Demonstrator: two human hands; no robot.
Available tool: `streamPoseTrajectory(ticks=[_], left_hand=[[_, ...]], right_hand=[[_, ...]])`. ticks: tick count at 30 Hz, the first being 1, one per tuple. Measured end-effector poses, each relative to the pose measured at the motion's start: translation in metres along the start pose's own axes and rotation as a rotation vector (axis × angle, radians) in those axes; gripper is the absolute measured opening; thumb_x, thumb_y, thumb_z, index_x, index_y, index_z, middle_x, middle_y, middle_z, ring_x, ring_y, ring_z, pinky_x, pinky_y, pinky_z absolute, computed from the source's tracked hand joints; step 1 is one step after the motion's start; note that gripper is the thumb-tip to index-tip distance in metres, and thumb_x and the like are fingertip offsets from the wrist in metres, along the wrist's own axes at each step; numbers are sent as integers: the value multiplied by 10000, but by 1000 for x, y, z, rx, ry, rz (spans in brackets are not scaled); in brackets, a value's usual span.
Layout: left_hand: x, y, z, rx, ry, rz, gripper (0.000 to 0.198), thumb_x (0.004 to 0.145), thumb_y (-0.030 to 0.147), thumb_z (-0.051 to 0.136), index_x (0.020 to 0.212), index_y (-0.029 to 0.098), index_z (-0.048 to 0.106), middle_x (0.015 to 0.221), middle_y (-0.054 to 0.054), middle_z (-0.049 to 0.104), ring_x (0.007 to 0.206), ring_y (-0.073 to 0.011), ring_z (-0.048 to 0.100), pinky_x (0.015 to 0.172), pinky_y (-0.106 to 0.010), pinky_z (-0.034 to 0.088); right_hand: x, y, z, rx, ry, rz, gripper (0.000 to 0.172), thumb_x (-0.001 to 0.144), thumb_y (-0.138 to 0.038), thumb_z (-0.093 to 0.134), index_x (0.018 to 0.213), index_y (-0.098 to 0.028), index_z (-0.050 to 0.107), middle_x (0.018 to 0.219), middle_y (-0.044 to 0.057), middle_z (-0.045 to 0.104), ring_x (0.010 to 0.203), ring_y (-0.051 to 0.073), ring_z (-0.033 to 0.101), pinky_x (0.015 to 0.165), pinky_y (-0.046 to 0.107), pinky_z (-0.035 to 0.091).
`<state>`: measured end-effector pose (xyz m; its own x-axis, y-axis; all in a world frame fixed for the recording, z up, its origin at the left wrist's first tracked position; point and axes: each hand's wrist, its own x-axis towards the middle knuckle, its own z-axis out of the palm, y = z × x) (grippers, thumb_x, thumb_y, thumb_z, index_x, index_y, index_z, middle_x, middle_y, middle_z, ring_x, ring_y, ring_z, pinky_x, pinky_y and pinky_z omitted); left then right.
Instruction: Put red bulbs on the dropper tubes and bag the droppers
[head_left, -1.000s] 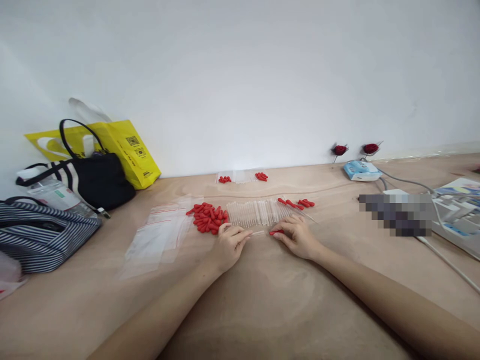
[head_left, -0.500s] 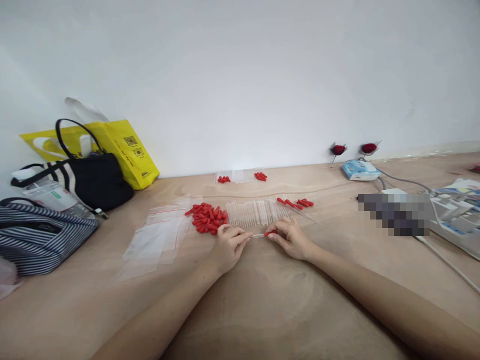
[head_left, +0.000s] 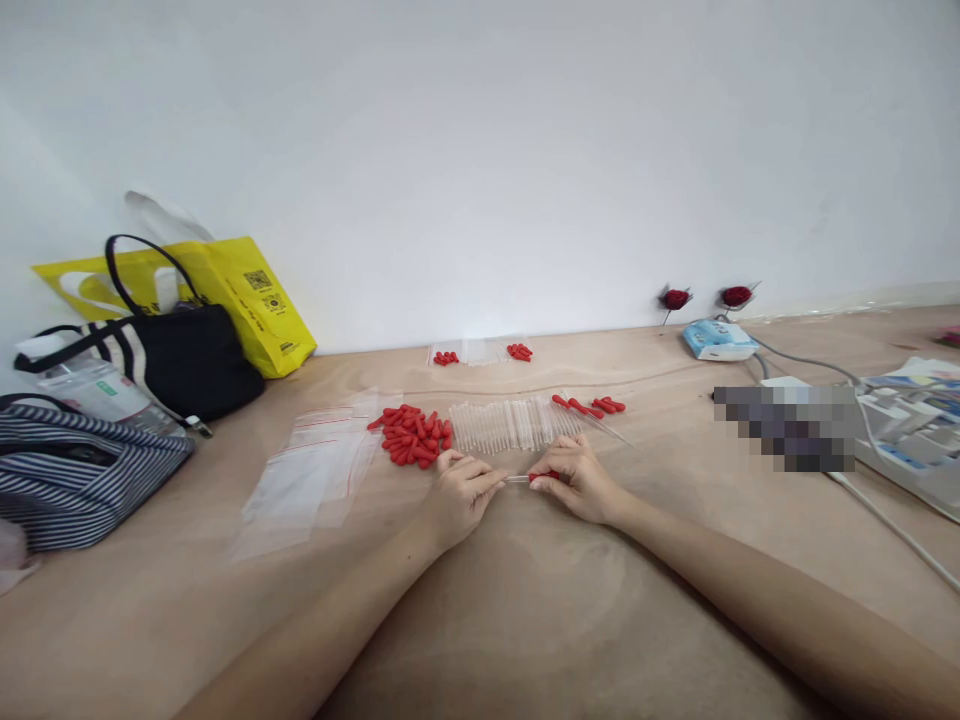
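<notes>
- Firstly, two hands low over the table (head_left: 525, 620): left hand (head_left: 463, 492) and right hand (head_left: 576, 484), close together, fingertips facing each other.
- One tube (head_left: 516, 479) between them, near the middle of the table, just this side of a long row (head_left: 514, 425) of the same tubes.
- One cap (head_left: 544, 476) at the tube's right end.
- Tube: thin, clear, lying level and crosswise, only its middle showing between the fingers.
- Cap: small, bright red, partly hidden under the right fingers; impossible to tell whether fully seated on the tube.
- Left hand: fingers curled, thumb and fingertips pinched together on the tube's left end.
- Right hand: thumb and fingers clamped on the cap, knuckles up.
- Row: one, side by side, too many to count.
- Pile (head_left: 411, 436) of loose red caps: one, just left of the row, too many to count.
- Droppers (head_left: 592, 406) already capped: roughly four, right of the row, exact count unclear.
- Zip bags (head_left: 315, 470): at least two, flat and overlapping, left of the pile.
- Clusters (head_left: 519, 351) of red caps near the wall: two, well apart from the hands.
- Three more bags at far left: yellow bag (head_left: 251, 295), black bag (head_left: 191, 362), striped bag (head_left: 82, 475).
- Roses (head_left: 676, 298): two, at the wall on the right, with one box (head_left: 720, 340) just in front.
</notes>
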<state>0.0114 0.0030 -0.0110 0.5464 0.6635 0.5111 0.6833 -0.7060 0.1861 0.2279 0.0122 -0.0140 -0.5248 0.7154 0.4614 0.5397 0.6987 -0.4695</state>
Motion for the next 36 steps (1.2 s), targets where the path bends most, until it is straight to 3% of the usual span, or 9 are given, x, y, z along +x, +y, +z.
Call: streamPoseTrajectory(ticks=[5,16,23,26,36], left_hand=[[0,2,1,30,-34,28,258,883,245,393,922,253,648,734,-4,659,670,-117,560,811,-347,285],[1,4,3,37,26,64,246,878,199,398,913,243,638,719,4,665,659,-115,584,889,-384,276],[5,7,1,36,31,10,216,880,239,425,992,216,608,987,-45,667,948,-187,581,982,-476,193],[5,5,0,8,16,31,210,879,239,429,958,216,623,983,-34,675,992,-194,571,1007,-499,178],[5,0,7,-70,18,109,218,877,201,413,901,167,626,908,-63,690,927,-184,618,972,-474,334]], right_hand=[[-1,1,1,-87,19,-41,192,834,-343,501,767,-221,633,694,-3,654,717,133,533,715,321,252],[2,-2,5,-176,50,-132,213,858,-306,446,806,-194,621,728,27,653,729,150,514,734,344,244],[0,0,4,-229,128,-141,204,861,-310,456,833,-219,637,768,16,662,780,151,530,772,356,251],[-3,0,3,-272,124,-140,210,861,-324,456,887,-244,648,792,20,669,804,162,529,802,371,251],[-2,6,8,-265,136,-188,181,834,-350,508,897,-272,659,887,-7,681,866,153,534,865,372,256]])
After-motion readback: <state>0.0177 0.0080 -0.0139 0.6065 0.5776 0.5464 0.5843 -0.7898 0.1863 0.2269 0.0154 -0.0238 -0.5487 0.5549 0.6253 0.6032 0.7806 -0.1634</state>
